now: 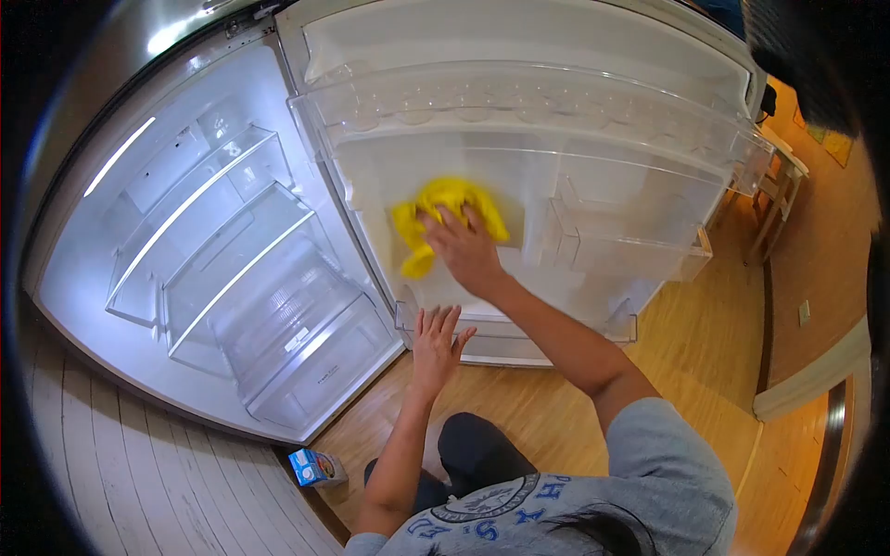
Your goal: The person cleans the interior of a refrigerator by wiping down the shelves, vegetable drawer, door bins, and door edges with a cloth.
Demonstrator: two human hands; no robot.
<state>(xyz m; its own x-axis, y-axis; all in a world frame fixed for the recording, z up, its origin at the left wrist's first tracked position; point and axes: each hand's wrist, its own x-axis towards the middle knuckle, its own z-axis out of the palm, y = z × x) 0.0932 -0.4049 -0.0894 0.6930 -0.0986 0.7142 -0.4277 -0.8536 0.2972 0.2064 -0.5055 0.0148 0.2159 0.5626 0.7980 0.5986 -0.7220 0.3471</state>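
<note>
My right hand presses a crumpled yellow cloth against the white inner panel of the open fridge door. Its fingers are bent over the cloth, which looks slightly blurred. Lower down, my left hand is at the bottom door bin, fingers stretched out and holding nothing. It seems to rest on the bin's edge, though the contact is hard to make out. Above the cloth runs a clear door shelf with rounded egg hollows. A smaller clear bin sits to the right of the cloth.
The lit fridge interior stands open at left, with clear glass shelves and a clear drawer. A blue and white carton stands on the wooden floor by the fridge. A wooden stool is at far right.
</note>
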